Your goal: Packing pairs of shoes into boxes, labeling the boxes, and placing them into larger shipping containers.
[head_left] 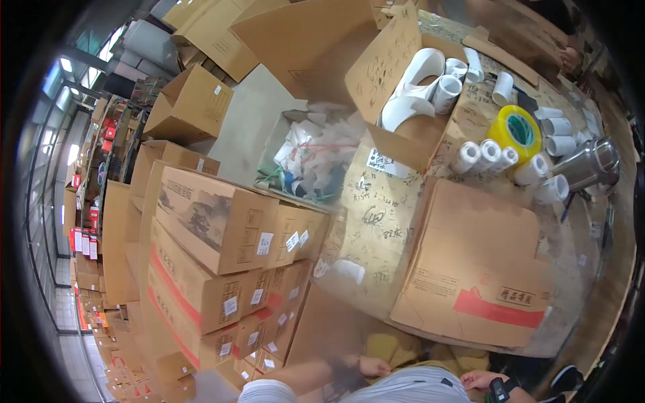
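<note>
My left hand (373,366) hangs low by my waist, beside the front edge of the table, its fingers loosely curled and nothing showing in them. On the other side of my grey shirt, my right hand (478,380) is also curled in, with a black watch (500,387) on the wrist. Neither hand touches the worktable (369,235). Closest in front of them on the tabletop lies a flat brown cardboard box (463,248) with a red band. An open carton (386,80) behind it holds white label rolls (447,94).
Stacked cartons (201,262) rise at my left. A bin of crumpled plastic (316,148) stands beyond them. Yellow tape (515,131), several white rolls (487,154) and a steel cup (588,164) crowd the table's right. Another person's hand (570,59) shows at the far right.
</note>
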The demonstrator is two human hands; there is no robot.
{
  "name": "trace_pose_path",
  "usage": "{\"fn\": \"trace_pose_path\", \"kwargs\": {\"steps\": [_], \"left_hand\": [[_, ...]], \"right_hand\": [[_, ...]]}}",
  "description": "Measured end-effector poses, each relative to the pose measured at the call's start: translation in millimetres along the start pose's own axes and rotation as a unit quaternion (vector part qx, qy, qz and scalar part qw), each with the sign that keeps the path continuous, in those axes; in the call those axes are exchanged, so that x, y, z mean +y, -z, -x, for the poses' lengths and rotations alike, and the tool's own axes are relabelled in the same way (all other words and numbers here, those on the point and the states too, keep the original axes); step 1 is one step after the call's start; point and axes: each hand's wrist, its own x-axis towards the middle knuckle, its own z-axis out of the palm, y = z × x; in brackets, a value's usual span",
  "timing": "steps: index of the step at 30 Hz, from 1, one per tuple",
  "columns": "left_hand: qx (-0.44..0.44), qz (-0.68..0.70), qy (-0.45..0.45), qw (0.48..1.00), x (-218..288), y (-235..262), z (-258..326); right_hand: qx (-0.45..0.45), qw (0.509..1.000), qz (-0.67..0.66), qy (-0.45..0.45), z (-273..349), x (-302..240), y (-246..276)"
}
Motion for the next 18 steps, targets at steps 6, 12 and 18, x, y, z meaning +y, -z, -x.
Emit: {"fn": "trace_pose_path", "kwargs": {"steps": [6, 12, 18], "left_hand": [[0.146, -0.083, -0.09, 0.982, -41.0, 7.9, -70.3], [0.316, -0.142, -0.051, 0.936, -49.8, -31.8, -89.3], [0.412, -0.313, -0.115, 0.848, 5.3, -52.4, -57.1]], "right_hand": [[0.114, 0.968, 0.221, -0.019, -85.5, 55.8, 85.5], [0.116, 0.979, 0.141, 0.093, -76.9, 84.7, 88.5], [0.205, 0.92, 0.283, 0.176, -54.6, 56.4, 47.9]]}}
